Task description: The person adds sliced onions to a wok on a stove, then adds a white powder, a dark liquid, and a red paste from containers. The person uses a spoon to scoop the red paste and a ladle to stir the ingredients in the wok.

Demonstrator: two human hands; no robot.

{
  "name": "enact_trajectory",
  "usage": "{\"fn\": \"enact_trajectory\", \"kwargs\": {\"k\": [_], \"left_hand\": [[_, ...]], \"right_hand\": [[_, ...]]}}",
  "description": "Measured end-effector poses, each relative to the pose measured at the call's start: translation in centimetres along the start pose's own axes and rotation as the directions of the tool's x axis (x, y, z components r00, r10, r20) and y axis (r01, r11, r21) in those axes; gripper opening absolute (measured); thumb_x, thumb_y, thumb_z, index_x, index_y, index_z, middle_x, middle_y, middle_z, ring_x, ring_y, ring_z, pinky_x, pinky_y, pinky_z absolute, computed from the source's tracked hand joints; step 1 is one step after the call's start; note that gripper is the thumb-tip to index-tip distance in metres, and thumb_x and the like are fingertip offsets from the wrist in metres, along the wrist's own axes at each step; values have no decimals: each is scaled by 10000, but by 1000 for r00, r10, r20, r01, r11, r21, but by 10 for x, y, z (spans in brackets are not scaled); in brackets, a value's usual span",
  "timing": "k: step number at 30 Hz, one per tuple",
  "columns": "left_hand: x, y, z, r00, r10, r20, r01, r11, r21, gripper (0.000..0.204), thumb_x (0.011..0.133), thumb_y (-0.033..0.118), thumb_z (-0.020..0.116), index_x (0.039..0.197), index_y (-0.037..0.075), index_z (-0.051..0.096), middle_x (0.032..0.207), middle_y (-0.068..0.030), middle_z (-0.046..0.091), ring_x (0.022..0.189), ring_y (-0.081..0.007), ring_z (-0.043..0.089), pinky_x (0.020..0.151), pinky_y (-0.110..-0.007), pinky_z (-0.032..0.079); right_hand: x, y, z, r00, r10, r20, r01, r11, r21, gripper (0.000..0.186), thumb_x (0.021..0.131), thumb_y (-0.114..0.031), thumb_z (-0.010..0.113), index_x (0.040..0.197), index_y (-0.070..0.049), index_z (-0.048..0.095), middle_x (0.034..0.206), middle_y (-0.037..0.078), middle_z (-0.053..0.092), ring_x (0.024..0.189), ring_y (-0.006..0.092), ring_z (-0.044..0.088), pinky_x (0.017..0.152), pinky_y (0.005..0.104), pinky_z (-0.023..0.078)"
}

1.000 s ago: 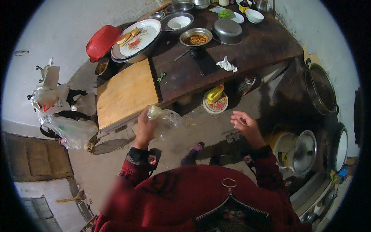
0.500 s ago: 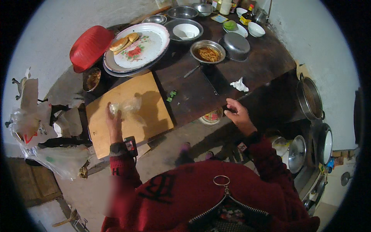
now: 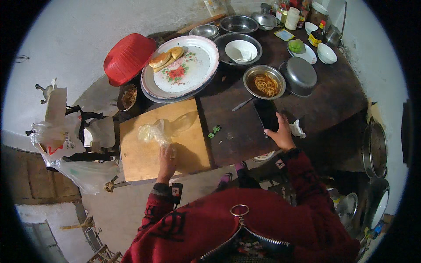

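Note:
My left hand [image 3: 167, 158] is closed on the near end of a crumpled clear plastic bag [image 3: 150, 131], which lies over the wooden board [image 3: 137, 161]. My right hand [image 3: 280, 131] grips the lower end of a black phone [image 3: 265, 115] on the dark table [image 3: 232, 136], thumb and fingers at its sides. Just behind the phone stands a steel bowl of noodles [image 3: 264, 81], with a knife [image 3: 241, 105] to its left. Green scraps [image 3: 214, 131] lie right of the board, and a crumpled white tissue [image 3: 297, 128] lies right of my right hand.
Behind are an enamel tray with flatbreads [image 3: 197, 74], a red basin [image 3: 125, 57], several bowls, an upturned pot [image 3: 300, 76] and bottles [image 3: 292, 18]. Plastic bags [image 3: 61, 140] hang at the left. Pans [image 3: 372, 149] line the right wall below the table.
My left hand has brought the bag down onto the board. My right hand has moved from open air to the phone and taken hold of it. The view has come closer to the table.

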State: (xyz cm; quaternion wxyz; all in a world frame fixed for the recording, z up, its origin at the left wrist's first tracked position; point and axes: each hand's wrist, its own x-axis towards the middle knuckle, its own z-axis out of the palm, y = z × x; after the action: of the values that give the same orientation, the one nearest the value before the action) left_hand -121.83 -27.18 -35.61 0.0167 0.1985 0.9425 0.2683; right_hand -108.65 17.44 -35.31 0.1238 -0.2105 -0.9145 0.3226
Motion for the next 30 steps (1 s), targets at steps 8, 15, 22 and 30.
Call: {"fn": "enact_trajectory", "kwargs": {"k": [8, 15, 22, 30], "left_hand": [[4, -5, 14, 992, -126, 27, 127, 992, -26, 600, 730, 154, 641, 1301, 173, 458, 1419, -198, 291, 1330, -400, 216, 1008, -621, 154], [-1, -19, 16, 993, -103, 60, 109, 989, -101, 665, 698, 155, 637, 1330, 188, 433, 1466, -184, 225, 1366, -392, 143, 1038, -611, 83], [-2, -23, 18, 997, -60, 44, 64, 992, -108, 629, 711, 138, 618, 1315, 193, 452, 1462, -186, 228, 1358, -398, 160, 1040, -610, 94], [1, -14, 12, 994, -91, 58, 96, 992, -78, 563, 749, 102, 582, 1295, 181, 474, 1454, -212, 230, 1352, -400, 176, 1046, -586, 108]], "right_hand": [[10, 0, 13, 996, 46, 70, -24, 958, -285, 935, 631, -316, 770, 1391, -84, 278, 1345, 252, 347, 1243, 423, 306, 1016, 536, 234], [5, -15, 5, 996, 20, 84, 7, 951, -310, 980, 574, -263, 786, 1382, -46, 275, 1282, 209, 432, 1174, 380, 396, 1000, 459, 279], [-3, -15, 28, 999, -19, -46, 10, 984, -180, 971, 579, -308, 803, 1380, -88, 299, 1247, 229, 451, 1151, 408, 409, 988, 479, 304], [6, -18, 31, 996, -27, -80, 16, 991, -130, 958, 568, -309, 806, 1362, -71, 324, 1239, 226, 443, 1153, 398, 408, 976, 483, 314]]}}
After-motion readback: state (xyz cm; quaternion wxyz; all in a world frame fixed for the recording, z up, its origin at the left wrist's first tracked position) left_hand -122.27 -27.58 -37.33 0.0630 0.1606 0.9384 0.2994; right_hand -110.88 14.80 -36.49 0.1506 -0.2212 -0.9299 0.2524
